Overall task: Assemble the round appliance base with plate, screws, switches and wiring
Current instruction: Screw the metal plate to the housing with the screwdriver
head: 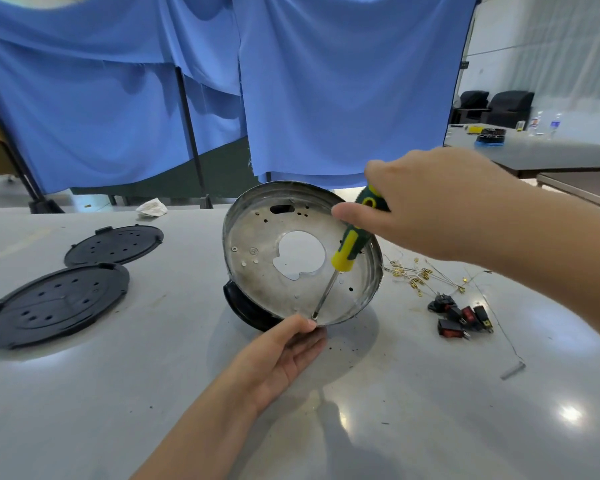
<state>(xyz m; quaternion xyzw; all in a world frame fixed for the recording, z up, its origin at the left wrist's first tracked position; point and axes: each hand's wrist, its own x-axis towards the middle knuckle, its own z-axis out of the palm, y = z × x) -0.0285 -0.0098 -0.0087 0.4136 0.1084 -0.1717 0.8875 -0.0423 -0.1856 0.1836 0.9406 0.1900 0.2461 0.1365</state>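
Base (257,258) stood tilted at bench (118,393) centre. Left hand (284,355), fingers straight, propped near rim. Right hand (426,206) gripped screwdriver (347,251), tip at screw by near rim. Advice: keep shaft square to screw, press firmly, brace rim against slipping.

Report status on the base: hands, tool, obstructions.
Left hand steadies the tilted round base at its near rim. Right hand grips the screwdriver, tip at near inner edge. Nothing blocking.
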